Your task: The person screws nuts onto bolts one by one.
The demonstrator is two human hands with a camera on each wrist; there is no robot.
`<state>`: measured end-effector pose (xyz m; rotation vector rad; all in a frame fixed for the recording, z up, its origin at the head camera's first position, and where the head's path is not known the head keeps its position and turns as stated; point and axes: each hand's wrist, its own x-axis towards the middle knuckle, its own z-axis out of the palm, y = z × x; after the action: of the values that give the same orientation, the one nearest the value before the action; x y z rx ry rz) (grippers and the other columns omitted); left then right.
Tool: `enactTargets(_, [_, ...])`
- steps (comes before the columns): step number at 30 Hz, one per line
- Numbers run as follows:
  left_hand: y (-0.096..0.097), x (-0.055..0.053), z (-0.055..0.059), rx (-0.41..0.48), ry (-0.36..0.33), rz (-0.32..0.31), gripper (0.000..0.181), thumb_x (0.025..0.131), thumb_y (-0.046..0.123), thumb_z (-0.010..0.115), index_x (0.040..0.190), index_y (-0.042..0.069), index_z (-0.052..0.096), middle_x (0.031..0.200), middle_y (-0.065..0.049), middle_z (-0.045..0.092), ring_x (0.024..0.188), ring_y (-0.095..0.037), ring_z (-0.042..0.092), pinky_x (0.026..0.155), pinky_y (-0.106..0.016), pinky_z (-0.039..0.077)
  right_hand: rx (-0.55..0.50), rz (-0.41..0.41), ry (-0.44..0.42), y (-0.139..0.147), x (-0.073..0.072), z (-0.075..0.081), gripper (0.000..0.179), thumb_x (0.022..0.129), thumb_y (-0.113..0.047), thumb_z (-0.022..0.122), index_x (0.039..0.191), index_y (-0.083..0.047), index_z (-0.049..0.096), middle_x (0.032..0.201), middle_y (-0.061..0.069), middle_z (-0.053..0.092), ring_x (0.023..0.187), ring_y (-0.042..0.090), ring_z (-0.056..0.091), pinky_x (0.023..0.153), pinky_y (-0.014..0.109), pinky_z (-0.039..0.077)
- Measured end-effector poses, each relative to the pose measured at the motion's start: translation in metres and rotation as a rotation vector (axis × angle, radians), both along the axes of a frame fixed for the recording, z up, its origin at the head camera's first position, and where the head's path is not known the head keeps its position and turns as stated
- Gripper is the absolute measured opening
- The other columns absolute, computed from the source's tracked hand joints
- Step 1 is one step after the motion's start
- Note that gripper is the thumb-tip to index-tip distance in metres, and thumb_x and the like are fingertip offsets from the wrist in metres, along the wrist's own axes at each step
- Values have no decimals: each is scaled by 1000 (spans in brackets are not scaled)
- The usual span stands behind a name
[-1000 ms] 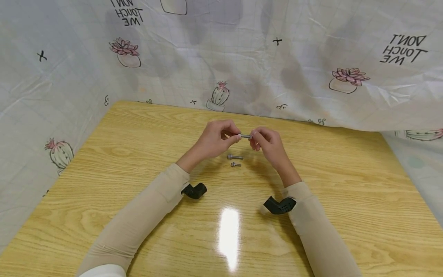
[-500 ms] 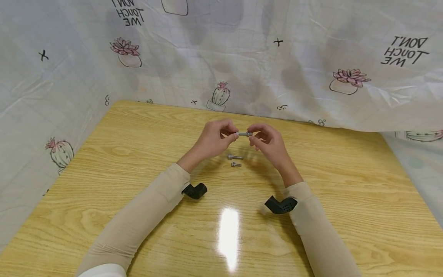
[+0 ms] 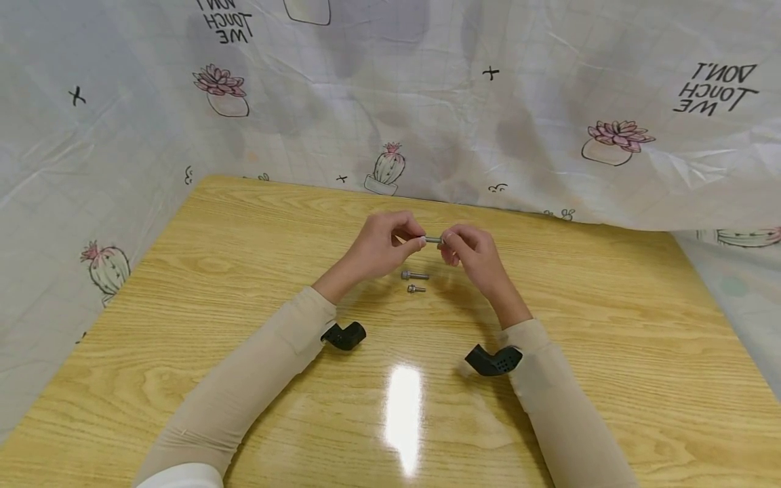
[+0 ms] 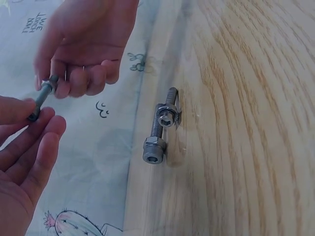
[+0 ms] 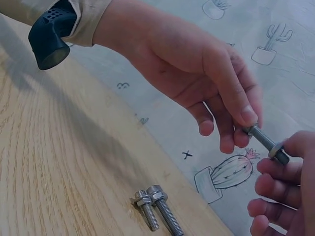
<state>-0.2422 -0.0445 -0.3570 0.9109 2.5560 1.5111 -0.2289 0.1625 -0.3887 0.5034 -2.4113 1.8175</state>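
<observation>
My left hand (image 3: 379, 247) pinches the head end of a grey metal bolt (image 3: 432, 239), held roughly level above the far part of the table. At its threaded end, my right hand (image 3: 476, 252) pinches a nut (image 5: 276, 149) between thumb and fingertips; the bolt's tip sticks out past the nut in the right wrist view. The left fingertips largely hide the bolt's head. Below the hands lie two more bolts with nuts on them: a longer socket-head bolt (image 3: 416, 275) and a shorter bolt (image 3: 417, 289), side by side.
The wooden table (image 3: 244, 271) reaches back to a pale printed curtain (image 3: 451, 102), which also hangs along the left and right. Black wrist camera mounts (image 3: 344, 336) sit on both sleeves.
Half a second ago the right thumb and fingers were spread around the nut; now they pinch it again, rolled over the end. The left hand has barely shifted, and the bolts on the table stay put.
</observation>
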Motion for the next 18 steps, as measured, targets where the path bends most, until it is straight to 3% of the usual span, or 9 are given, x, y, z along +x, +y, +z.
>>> enactTargets(5, [0, 1, 0, -1, -2, -13, 3, 94, 13, 64, 93, 10, 66, 94, -3, 69, 87, -13, 66, 73, -28, 57, 32, -27, -35, -1, 2, 1, 42, 104, -21, 44, 79, 8, 62, 67, 7, 56, 58, 20, 47, 56, 31, 43])
enactTargets(13, [-2, -1, -1, 5, -6, 42, 4, 94, 14, 64, 91, 11, 66, 92, -5, 70, 83, -13, 66, 73, -28, 56, -23, -8, 11, 0, 2, 1, 20, 97, -10, 56, 111, 4, 60, 97, -2, 60, 74, 19, 59, 60, 29, 51])
enactTargets(18, [-3, -1, 0, 10, -9, 46, 4, 93, 14, 65, 92, 11, 66, 92, -4, 70, 84, -13, 66, 74, -28, 56, -34, 9, 31, 0, 2, 1, 20, 95, -8, 58, 111, 4, 60, 97, -3, 61, 74, 12, 59, 61, 29, 51])
